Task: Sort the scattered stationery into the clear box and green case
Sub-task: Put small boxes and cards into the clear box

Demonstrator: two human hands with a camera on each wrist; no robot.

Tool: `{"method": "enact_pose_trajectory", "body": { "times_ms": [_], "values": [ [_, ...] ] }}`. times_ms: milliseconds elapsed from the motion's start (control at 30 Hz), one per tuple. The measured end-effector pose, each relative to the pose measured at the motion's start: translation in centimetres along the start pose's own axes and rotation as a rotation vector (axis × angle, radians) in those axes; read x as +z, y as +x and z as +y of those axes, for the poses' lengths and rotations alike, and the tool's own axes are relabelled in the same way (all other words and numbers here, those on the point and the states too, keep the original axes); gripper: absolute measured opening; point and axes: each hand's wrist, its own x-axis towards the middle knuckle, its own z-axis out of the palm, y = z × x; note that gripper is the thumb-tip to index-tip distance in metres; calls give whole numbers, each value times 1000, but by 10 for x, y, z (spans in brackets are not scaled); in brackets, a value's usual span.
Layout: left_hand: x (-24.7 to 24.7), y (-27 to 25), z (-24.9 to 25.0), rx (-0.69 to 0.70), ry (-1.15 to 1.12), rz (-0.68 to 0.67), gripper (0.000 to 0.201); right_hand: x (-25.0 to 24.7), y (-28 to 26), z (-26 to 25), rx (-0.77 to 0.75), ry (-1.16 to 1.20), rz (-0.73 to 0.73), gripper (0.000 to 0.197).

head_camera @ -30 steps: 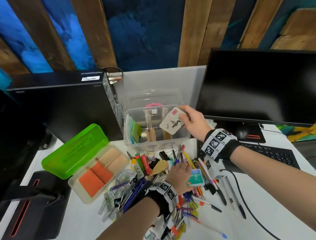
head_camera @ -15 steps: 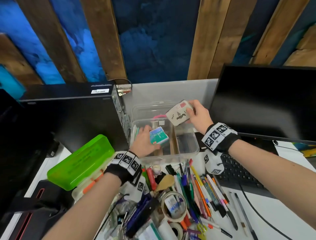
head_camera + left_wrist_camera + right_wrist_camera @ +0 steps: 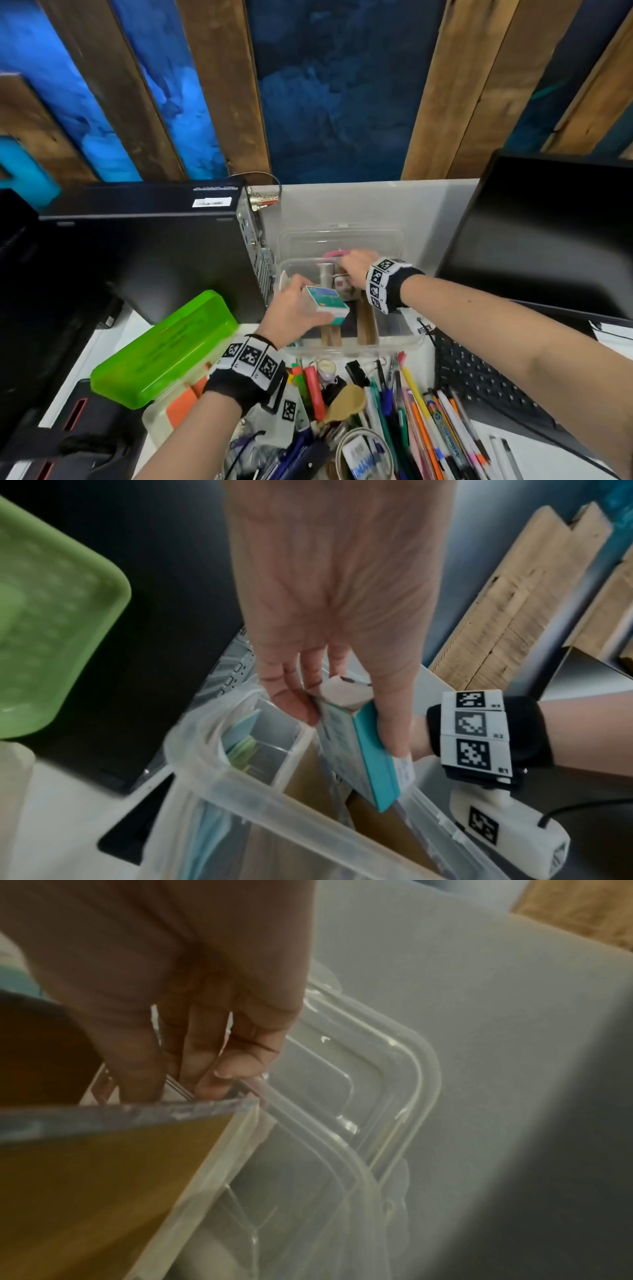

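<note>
Reaching into clear box [image 3: 409, 337], right hand [image 3: 354, 269] hiding its grasp; left hand [image 3: 294, 313] gripping teal box [image 3: 327, 301] above cluttered white counter [image 3: 548, 455].

The left hand's fingers [image 3: 291, 696] hold a small carton [image 3: 327, 303] above the near left part of the clear box [image 3: 349, 347], whose dividers [image 3: 366, 325] lie below them. The right hand's fingers [image 3: 219, 1066] reach into the box's far side, before its lid [image 3: 339, 240]. Left of both lies the case [image 3: 164, 346]; nearer lie pens [image 3: 421, 411] on the surface [image 3: 548, 455].
</note>
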Motion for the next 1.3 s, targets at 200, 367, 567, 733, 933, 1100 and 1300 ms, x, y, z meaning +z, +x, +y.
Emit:
{"method": "enact_pose_trajectory", "body": {
  "times_ms": [200,367,567,733,933,1100,1300],
  "values": [
    [1,-9,-10,62,1,-19,55,0,11,-10,2,-170,-97,29],
    [6,-8,-12,76,-32,-48,54,10,12,-13,-1,-151,-4,51],
    [9,1,-7,71,-92,-64,59,7,-1,-11,-24,-138,-13,23],
    [2,9,1,25,-217,-149,60,5,-14,-6,11,661,102,33],
    [-7,18,18,-41,-554,-320,52,-3,-40,-4,52,1333,-329,39],
    [-7,20,31,-129,-828,-209,60,-6,-60,9,119,1599,-279,22],
    [10,18,47,0,-5,-64,80,-2,-56,-5,371,1754,-60,10]
  ]
}}
